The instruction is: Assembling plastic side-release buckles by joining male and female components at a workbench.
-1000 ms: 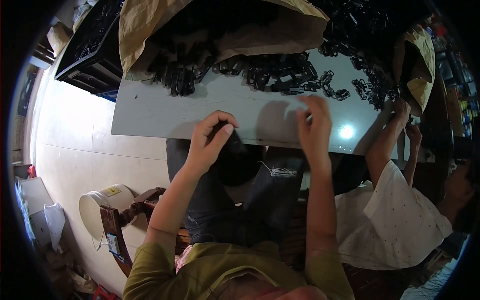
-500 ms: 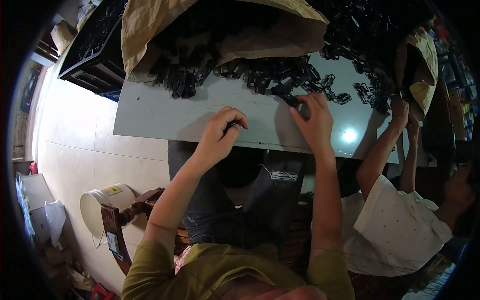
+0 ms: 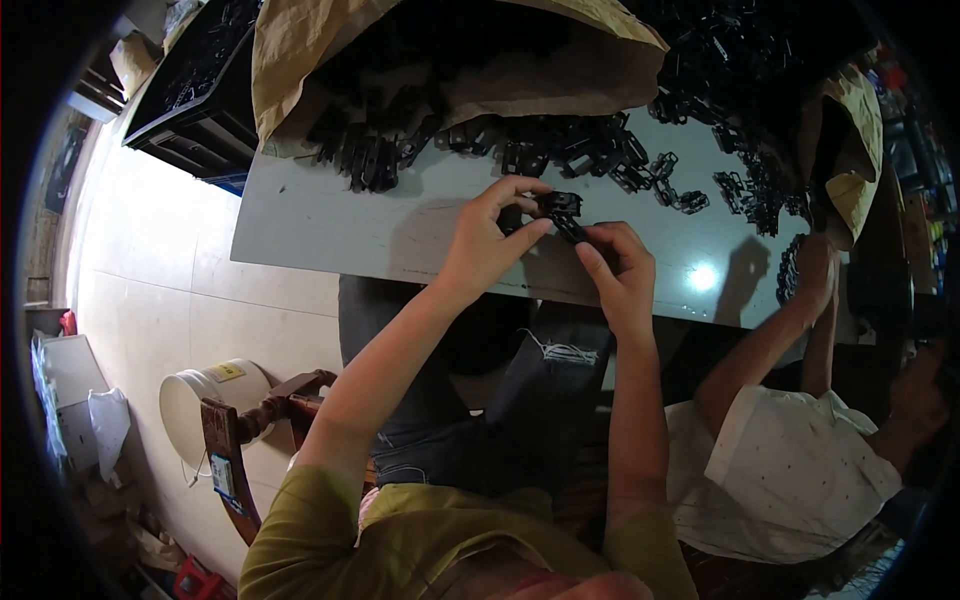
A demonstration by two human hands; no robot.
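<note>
Both hands met over the pale desk [image 3: 330, 225]: the left hand [image 3: 490, 245] and right hand [image 3: 615, 275] each pinched a small black part [image 3: 562, 212] between fingertips, just above the desk's near edge. Beyond it lay a heap of black parts [image 3: 560, 150] spilling from a brown paper sack [image 3: 330, 50]. A white bucket [image 3: 205, 405] stood on the tiled floor [image 3: 150, 260] at left; a co-worker's hand [image 3: 815, 270] reached in at right

The small black part [image 3: 562, 212] is half covered by the fingers [image 3: 520, 236] of both hands, its shape too small to tell. The brown sack [image 3: 450, 60] runs off the top edge. The co-worker's hand [image 3: 815, 275] blurs into shadow.
</note>
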